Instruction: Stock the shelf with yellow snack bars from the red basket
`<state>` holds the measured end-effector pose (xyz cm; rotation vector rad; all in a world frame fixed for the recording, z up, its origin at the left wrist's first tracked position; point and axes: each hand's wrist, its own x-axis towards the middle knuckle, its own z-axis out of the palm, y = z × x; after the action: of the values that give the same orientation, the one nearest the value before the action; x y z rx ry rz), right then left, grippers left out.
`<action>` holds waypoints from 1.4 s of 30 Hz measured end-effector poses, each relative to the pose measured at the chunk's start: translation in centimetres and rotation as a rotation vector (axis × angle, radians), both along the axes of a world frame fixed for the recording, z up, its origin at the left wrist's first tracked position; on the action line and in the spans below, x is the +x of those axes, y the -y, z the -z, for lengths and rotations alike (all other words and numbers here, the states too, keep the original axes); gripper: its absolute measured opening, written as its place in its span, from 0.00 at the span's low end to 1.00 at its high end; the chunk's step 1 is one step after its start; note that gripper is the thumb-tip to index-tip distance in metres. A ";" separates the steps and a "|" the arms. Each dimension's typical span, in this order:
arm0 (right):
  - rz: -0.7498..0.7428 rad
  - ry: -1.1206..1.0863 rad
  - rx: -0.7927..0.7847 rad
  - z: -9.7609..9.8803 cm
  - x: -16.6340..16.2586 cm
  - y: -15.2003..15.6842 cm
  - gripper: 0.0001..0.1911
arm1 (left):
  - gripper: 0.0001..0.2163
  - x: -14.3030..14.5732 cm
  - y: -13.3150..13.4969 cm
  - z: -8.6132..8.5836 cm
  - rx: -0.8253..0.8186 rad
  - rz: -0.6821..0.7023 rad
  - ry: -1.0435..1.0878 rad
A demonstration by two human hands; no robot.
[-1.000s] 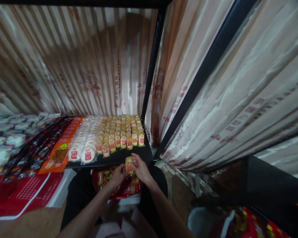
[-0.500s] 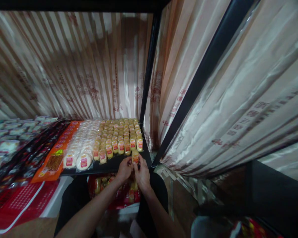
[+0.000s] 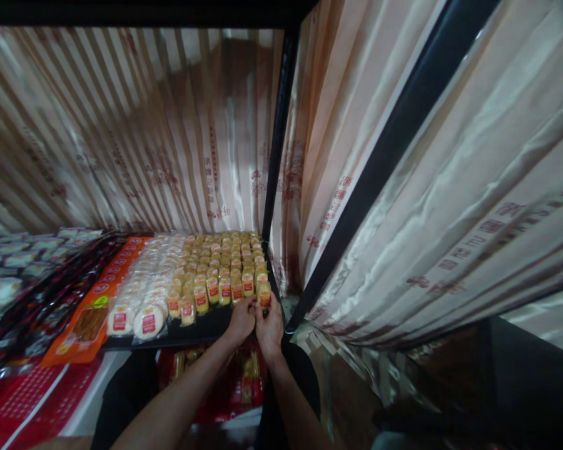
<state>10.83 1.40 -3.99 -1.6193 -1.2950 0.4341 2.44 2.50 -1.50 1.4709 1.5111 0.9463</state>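
Observation:
My right hand [image 3: 270,325] grips a small clear-wrapped yellow pastry packet [image 3: 263,295] with a red label. It stands upright at the front of the rightmost row on the black shelf [image 3: 206,325]. My left hand [image 3: 241,320] is closed, its fingertips against the left side of the same packet. Behind and to the left stand several rows of matching yellow packets [image 3: 224,290]. Under my forearms, a red crate [image 3: 216,403] between my knees holds more yellow packets [image 3: 248,381], partly hidden.
Round white wrapped cakes [image 3: 149,322], an orange snack bag [image 3: 82,328], dark packs [image 3: 32,319] and white packs [image 3: 2,290] fill the shelf leftward. A black post [image 3: 281,134] and a slanted black bar [image 3: 380,162] border the right. Pleated curtains [image 3: 178,125] hang behind. A red basket [image 3: 23,400] sits lower left.
Both hands have moved the yellow packet forward and right, from in front of the rows to the front of the rightmost row. The camera view has shifted slightly.

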 end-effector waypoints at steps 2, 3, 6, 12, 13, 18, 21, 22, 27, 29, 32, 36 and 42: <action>0.015 0.026 0.022 0.2 0.0 -0.5 0.26 | 0.19 0.2 -0.1 -0.1 0.001 -0.010 0.019; 0.020 0.041 0.031 0.3 0.0 -0.7 0.26 | 0.19 0.2 -0.2 -0.2 -0.002 -0.014 0.029; 0.035 0.079 0.048 0.7 0.1 -1.3 0.25 | 0.20 0.3 -0.2 -0.1 -0.015 -0.035 0.048; 0.036 0.137 0.059 1.5 0.2 -2.2 0.25 | 0.20 0.0 -0.2 0.2 0.014 -0.045 -0.023; 0.027 0.149 0.067 1.7 0.2 -2.3 0.25 | 0.20 0.0 -0.2 0.2 0.017 -0.044 -0.044; 0.011 0.180 0.096 2.1 0.3 -2.5 0.26 | 0.18 0.0 0.4 -0.1 0.089 -0.037 -0.182; 0.002 0.190 0.096 2.2 0.3 -2.7 0.27 | 0.19 -0.1 0.9 -0.7 0.148 -0.026 -0.279; 0.000 0.190 0.095 2.3 0.3 -2.7 0.27 | 0.19 -0.1 1.0 -1.0 0.170 -0.023 -0.321; -0.019 0.182 0.073 2.3 0.1 -2.8 0.28 | 0.18 -1.2 0.8 -1.8 0.441 0.019 -0.666; -0.040 0.192 0.046 2.2 0.1 -2.8 0.29 | 0.18 -1.9 0.4 -1.5 0.562 0.060 -0.777; -0.057 0.212 0.018 1.8 -0.1 -2.6 0.28 | 0.19 -2.6 -0.1 -0.7 0.631 0.109 -0.869; -0.064 0.244 -0.002 1.4 -0.2 -2.5 0.27 | 0.20 -2.8 -0.3 0.4 0.644 0.119 -0.925; -0.060 0.215 -0.002 1.7 -0.2 -2.9 0.28 | 0.21 -2.6 -0.1 1.2 0.738 0.144 -0.910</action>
<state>10.59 4.27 -5.69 -1.6671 -1.5067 0.3027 -0.17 2.57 -2.72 2.7701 1.6791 0.8122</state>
